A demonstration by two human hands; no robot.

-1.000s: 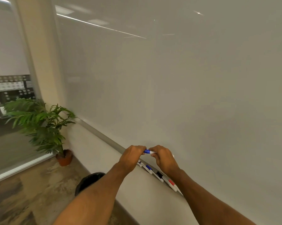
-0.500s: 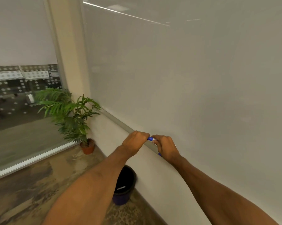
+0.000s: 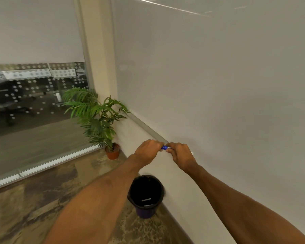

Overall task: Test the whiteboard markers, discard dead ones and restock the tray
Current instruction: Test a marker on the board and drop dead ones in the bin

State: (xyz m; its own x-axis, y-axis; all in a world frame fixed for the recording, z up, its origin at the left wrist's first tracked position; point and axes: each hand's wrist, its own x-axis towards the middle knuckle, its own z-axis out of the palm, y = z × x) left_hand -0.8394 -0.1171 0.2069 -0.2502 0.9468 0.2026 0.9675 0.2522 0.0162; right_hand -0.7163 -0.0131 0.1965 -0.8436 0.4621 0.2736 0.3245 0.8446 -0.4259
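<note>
At the lower edge of the whiteboard (image 3: 218, 85): blue marker (image 3: 165, 147) in a two-handed grip
Left hand (image 3: 149, 152) grips the blue end, right hand (image 3: 181, 154) grips the barrel; black bin (image 3: 146, 192) on the floor (image 3: 42, 199) below

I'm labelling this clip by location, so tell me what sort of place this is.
Most likely an office meeting room: a large wall whiteboard, a glass partition with frosted dots, and a potted plant in the corner.

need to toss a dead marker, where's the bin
In the head view, lower centre: the bin stands on the floor against the wall, below the left hand, right of the plant.
</note>
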